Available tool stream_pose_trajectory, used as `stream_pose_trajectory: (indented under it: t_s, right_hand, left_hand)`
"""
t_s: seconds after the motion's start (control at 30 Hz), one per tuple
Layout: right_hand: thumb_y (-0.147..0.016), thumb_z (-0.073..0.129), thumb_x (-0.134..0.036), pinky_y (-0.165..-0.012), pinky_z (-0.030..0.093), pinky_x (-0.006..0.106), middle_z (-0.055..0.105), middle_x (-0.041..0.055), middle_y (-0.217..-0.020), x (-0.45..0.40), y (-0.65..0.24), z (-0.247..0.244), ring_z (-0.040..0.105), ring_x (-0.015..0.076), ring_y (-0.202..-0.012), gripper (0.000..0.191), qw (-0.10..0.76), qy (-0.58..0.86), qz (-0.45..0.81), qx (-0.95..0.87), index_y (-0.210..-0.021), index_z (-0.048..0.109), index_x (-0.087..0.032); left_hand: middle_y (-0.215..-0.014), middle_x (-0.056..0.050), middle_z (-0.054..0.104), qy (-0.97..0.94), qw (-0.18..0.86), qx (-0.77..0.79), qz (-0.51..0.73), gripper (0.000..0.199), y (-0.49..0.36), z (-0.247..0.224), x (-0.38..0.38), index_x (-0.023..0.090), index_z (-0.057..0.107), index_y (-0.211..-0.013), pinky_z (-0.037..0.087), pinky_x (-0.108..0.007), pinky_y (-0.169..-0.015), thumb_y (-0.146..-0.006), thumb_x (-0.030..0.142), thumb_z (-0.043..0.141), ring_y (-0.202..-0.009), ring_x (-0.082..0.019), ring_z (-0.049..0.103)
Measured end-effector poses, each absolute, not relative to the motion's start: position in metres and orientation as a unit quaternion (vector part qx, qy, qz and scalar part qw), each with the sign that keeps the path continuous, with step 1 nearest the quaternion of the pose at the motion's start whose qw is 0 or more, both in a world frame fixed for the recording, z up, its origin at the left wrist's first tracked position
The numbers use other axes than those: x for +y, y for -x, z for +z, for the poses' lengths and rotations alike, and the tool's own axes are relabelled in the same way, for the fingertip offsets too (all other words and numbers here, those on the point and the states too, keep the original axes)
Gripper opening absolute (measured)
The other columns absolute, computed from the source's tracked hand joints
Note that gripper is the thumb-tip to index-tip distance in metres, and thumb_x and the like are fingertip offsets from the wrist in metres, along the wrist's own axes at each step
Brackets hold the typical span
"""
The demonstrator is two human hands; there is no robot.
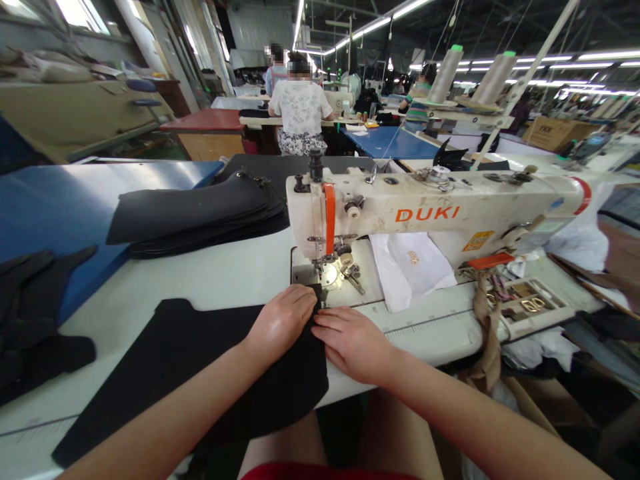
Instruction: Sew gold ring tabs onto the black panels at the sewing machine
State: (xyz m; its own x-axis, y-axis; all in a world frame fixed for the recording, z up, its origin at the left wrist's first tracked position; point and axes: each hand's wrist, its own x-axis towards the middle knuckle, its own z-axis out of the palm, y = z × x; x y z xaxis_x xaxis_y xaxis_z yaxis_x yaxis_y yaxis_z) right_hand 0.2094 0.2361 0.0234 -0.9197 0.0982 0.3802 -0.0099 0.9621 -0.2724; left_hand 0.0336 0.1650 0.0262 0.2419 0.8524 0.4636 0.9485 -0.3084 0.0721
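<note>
A large black fabric panel [200, 353] lies on the pale sewing table and hangs over its front edge. Its narrow far corner reaches the needle area of the white sewing machine [370, 200]. My left hand [283, 317] is closed on the panel just in front of the presser foot, fingers bent together and pressing down. On the panel's right edge, my right hand [353, 343] grips with its fingertips close to the left ones; its thumb is mostly hidden. A round metal needle plate [329, 275] shows just beyond the fingers.
Stacked black panels [200, 213] lie behind on the left, with more black pieces [40, 320] at the far left. White paper [413, 267] lies under the machine arm. A parts tray [535, 310] with metal buckles sits right. A co-worker [301, 107] sits ahead, facing away.
</note>
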Motion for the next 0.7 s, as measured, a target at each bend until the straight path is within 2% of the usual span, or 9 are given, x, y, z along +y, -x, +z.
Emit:
stream_pose_trajectory:
  t_s: [0.7]
  right_hand:
    - [-0.085,0.05,-0.016,-0.099,0.042,0.037,0.065,0.0113,-0.112,0.2361,-0.2093,0.0247,0.055,0.0234,-0.109,0.024,0.185,0.024,0.145,-0.972,-0.106,0.063,-0.011]
  left_hand:
    - [-0.083,-0.006,0.062,0.77,0.089,-0.591,-0.223,0.024,-0.0349,0.0264,0.1649,0.016,0.059,-0.08,0.051,-0.035,-0.078,-0.094,0.014,0.039,-0.082,-0.019,0.058]
